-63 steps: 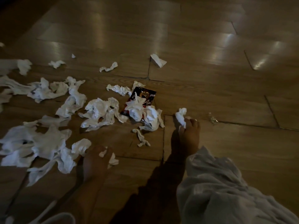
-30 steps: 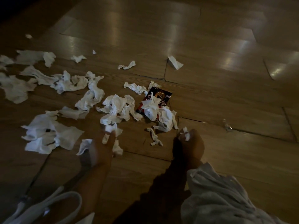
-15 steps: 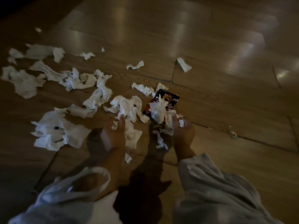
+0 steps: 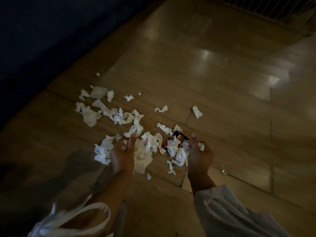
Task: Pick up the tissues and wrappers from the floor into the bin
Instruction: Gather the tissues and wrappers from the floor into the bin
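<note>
Crumpled white tissues (image 4: 118, 115) are scattered over the dim wooden floor (image 4: 222, 117). A red and black snack wrapper (image 4: 179, 137) lies among them, half covered by a tissue clump (image 4: 177, 151). My left hand (image 4: 122, 154) is closed on a bunch of tissues (image 4: 143, 151), with a large piece hanging to its right. My right hand (image 4: 200, 156) grips small tissue bits (image 4: 201, 146) beside the wrapper clump. No bin is in view.
A lone tissue piece (image 4: 197, 112) and a thin strip (image 4: 161, 109) lie farther out. A small clear crinkled scrap (image 4: 223, 171) sits to the right of my right hand. A dark area (image 4: 42, 40) fills the upper left. A white grille (image 4: 273, 7) runs along the top right.
The view has pulled back and tilted, so more floor shows. Both hands have risen a little with their tissues, thumbs up. The left hand's tissue bunch has grown since a second ago.
</note>
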The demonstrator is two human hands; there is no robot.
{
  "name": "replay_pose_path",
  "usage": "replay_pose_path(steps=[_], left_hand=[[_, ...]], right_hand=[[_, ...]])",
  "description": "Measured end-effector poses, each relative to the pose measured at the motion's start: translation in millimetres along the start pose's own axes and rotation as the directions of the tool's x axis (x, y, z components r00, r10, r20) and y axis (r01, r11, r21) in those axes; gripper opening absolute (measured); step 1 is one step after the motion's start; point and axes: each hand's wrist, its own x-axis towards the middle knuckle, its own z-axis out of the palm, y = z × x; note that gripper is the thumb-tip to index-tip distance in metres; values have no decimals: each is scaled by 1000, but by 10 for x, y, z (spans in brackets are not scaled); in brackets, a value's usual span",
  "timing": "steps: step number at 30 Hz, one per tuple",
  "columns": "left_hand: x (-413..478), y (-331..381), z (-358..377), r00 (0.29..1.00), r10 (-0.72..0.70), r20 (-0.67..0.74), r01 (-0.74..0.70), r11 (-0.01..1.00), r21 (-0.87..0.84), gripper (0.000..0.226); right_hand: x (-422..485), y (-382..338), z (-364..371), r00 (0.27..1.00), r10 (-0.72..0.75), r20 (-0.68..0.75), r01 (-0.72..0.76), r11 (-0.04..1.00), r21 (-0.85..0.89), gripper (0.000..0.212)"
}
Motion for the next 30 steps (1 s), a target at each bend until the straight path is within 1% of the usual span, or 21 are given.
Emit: replay_pose_path(steps=[2,3,5,7,9,10,12,15,19,22,25,28,30], left_hand=[[-358,527,-427,999,-52,14,53,995,-90,38],[-565,810,-660,998,-53,13,55,991,-118,33],[-1000,1351,-1135,1000,-3,-25,-1,988,-153,16],[-1458,1821,-1621,999,-17,-43,8,978,-207,13],[-1857,2122,-2092,996,-34,-77,13,966,-258,20],[-2013,2192,-2315,992,-26,-122,-11,957,-290,25],[-2263,2263,-2728,976,-12,-218,-54,953,-297,37],[-2535,2216,-3281,959,-70,-274,-34,934,-356,46],[-2713,1949,-4031,921,-159,-356,-24,888,-458,38],[-2762,1653,-4646,884,-229,-407,-14,859,-512,34],[-2798,1365,-5318,852,-261,-454,-25,846,-533,33],[-2835,1123,-6057,819,-274,-504,-53,839,-541,31],[-2856,938,-6511,795,-277,-539,-72,840,-538,31]], right_hand=[[-337,-718,-240,996,-16,91,19,1000,-25,45],[-539,-1088,-378,990,-26,135,29,999,-23,43],[-972,-1727,-669,975,-53,218,59,998,-23,38],[-1427,-2191,-954,959,-83,272,106,992,-70,37],[-1878,-2500,-1165,947,-52,318,75,995,-59,35],[-2121,-2632,-1241,934,-16,356,38,998,-55,32],[-2587,-2811,-1333,892,57,449,-36,998,-54,27],[-3205,-2885,-1322,814,80,575,-70,997,-40,25],[-3921,-2787,-1098,733,43,679,-3,998,-61,29],[-4493,-2730,-865,666,76,742,20,993,-119,29],[-5121,-2641,-603,617,97,781,35,988,-150,26],[-5801,-2522,-316,572,105,813,46,986,-160,45],[-6234,-2471,-124,530,132,838,44,982,-182,48]])
